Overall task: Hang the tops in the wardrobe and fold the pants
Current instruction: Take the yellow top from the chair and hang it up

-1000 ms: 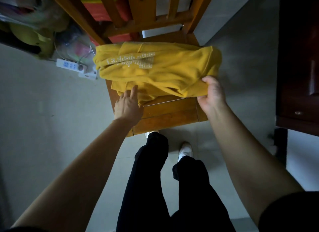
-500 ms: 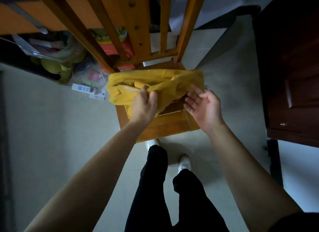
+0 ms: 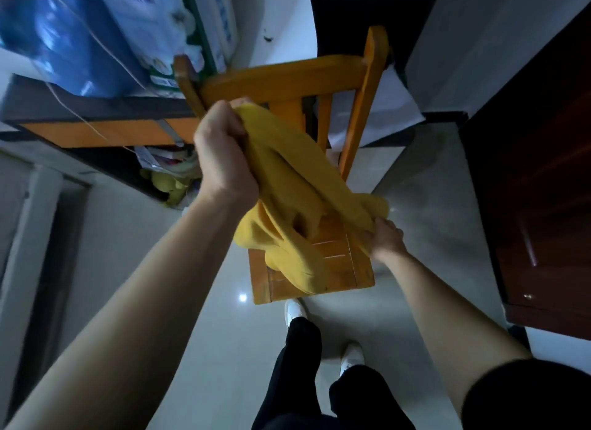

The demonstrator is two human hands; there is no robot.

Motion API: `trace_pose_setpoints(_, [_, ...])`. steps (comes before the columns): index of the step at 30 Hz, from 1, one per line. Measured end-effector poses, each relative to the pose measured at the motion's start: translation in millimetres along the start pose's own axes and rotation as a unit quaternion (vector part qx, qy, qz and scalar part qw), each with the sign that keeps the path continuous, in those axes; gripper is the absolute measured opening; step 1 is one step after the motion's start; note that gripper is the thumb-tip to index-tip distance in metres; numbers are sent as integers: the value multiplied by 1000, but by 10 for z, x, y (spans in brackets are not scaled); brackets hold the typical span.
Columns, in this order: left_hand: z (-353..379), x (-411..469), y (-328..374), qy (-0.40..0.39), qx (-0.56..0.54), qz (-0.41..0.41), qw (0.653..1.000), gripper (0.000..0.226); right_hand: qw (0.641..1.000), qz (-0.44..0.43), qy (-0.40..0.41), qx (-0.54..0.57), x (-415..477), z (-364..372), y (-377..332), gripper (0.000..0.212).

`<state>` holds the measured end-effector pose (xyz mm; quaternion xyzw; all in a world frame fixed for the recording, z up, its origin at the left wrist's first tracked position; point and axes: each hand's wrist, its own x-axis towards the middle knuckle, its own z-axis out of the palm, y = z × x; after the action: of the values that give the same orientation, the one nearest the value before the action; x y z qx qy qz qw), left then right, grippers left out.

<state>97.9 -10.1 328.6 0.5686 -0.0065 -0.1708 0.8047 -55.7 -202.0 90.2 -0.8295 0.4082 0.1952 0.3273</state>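
A yellow garment (image 3: 287,186) hangs stretched between my two hands above a wooden chair (image 3: 339,269). My left hand (image 3: 224,154) grips its upper end in a fist, raised near the chair's backrest. My right hand (image 3: 385,237) holds the lower end just above the seat on the right. A loose fold of the cloth droops onto the front of the seat. Whether it is a top or pants cannot be told from its shape.
A dark wooden wardrobe (image 3: 537,180) stands at the right. Left of the chair, a desk (image 3: 96,119) carries blue and white packages (image 3: 80,36), with clutter underneath. My legs and white shoes (image 3: 295,311) stand on the pale tiled floor in front of the chair.
The folded garment lay on the seat a second ago. My left hand has grabbed it and lifted it up, my right hand has taken its lower end, and the camera has tilted upward.
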Motion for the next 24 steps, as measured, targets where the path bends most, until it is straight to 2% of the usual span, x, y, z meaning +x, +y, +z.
trace_pose_setpoints(2, [-130,120,219,12,7,24,1000,7,993,-9,27,112,-78,-129,-177,38])
trace_pose_setpoints(3, [-205,180,293,12,67,58,996,13,982,-1,36,185,-116,-206,-286,39])
trace_pose_setpoints(5, [-332,193,384,21,243,120,962,22,941,20,39,336,-182,-399,-527,46])
trace_pose_setpoints(7, [-493,156,350,24,433,109,894,30,893,17,53,447,-413,-700,-892,41])
trace_pose_setpoints(8, [-582,101,295,18,531,87,842,32,871,-4,67,486,-568,-873,-1064,35])
trace_pose_setpoints(10, [-719,-25,144,-24,674,39,738,60,848,-96,85,514,-883,-1212,-1390,27])
trace_pose_setpoints(11, [-704,-102,83,-45,694,34,718,79,847,-159,82,500,-1044,-1358,-1524,27])
trace_pose_setpoints(13, [-556,-225,25,-75,687,67,720,106,860,-287,59,418,-1367,-1591,-1737,32])
trace_pose_setpoints(14, [-457,-278,29,-88,676,95,725,108,867,-345,43,356,-1512,-1672,-1823,34])
trace_pose_setpoints(15, [-351,-335,54,-101,660,124,734,101,874,-382,31,300,-1610,-1714,-1884,35])
trace_pose_setpoints(16, [-274,-372,71,-114,632,142,754,85,876,-404,25,263,-1714,-1740,-1932,35])
trace_pose_setpoints(18, [-173,-450,123,-109,549,155,814,39,871,-422,36,248,-1836,-1793,-1946,33])
trace_pose_setpoints(19, [-154,-485,152,-87,505,148,846,25,873,-419,48,244,-1849,-1820,-1911,31])
trace_pose_setpoints(21, [-151,-552,212,-45,439,135,887,21,888,-399,60,221,-1817,-1879,-1762,41])
trace_pose_setpoints(24, [-121,-697,345,-16,343,66,937,25,908,-336,-36,246,-1781,-1977,-1476,75])
